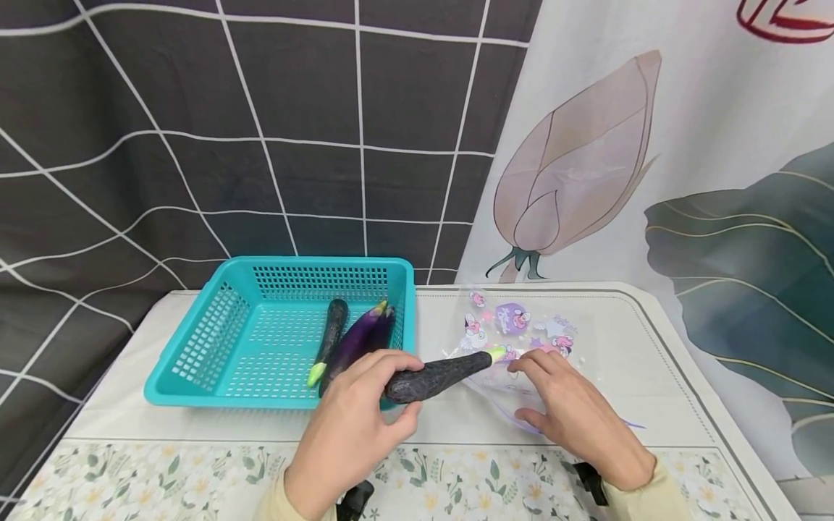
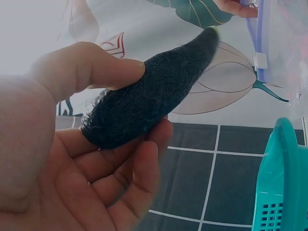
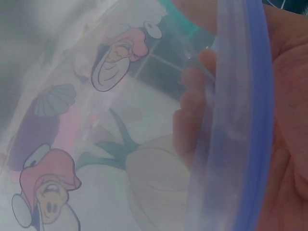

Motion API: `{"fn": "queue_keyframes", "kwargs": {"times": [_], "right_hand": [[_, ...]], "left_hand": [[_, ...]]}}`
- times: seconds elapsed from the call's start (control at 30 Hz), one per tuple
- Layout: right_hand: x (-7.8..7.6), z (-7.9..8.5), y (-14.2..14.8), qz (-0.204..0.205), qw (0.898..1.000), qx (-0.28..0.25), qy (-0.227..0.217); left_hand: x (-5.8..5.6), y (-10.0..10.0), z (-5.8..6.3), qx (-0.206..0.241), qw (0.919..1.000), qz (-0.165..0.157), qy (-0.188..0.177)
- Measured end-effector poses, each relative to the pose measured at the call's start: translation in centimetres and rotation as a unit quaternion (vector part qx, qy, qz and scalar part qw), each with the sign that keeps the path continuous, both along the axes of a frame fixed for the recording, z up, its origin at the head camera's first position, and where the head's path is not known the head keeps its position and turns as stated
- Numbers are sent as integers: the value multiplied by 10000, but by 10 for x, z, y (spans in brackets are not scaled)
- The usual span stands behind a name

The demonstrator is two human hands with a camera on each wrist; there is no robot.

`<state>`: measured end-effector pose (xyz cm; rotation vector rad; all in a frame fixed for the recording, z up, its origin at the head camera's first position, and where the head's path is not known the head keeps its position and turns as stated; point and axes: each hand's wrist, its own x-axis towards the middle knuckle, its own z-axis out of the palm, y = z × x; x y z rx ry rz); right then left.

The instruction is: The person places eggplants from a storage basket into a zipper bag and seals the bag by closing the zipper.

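Note:
My left hand (image 1: 361,416) grips a dark, rough-skinned, cucumber-shaped vegetable (image 1: 433,378) by its thick end. Its pale green tip points right, towards a clear zip bag (image 1: 515,318) with cartoon prints. In the left wrist view, thumb and fingers close round the vegetable (image 2: 154,91). My right hand (image 1: 570,398) holds the bag near its mouth. The right wrist view shows the purple zip edge (image 3: 257,115) across the palm, with curled fingers (image 3: 190,125) seen through the plastic. Whether the vegetable's tip is inside the bag, I cannot tell.
A turquoise basket (image 1: 189,394) stands to the left, near the dark grid-patterned curtain (image 1: 313,87). In it lie purple eggplants (image 1: 355,336) and another dark rough vegetable (image 1: 334,329) with a green tip. A floral cloth strip (image 1: 215,477) covers the table's front.

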<state>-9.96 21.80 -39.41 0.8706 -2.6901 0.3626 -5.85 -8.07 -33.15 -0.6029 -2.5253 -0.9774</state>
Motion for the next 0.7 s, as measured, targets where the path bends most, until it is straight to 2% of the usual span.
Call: {"fn": "queue_keyframes", "kwargs": {"times": [0.3,0.7], "right_hand": [[1,0,-1,-44,10000,4,-61],[1,0,-1,-25,10000,-15,26]], "left_hand": [[2,3,0,98,9995,-298,78],[0,9,-5,71,9986,-443,267]]}}
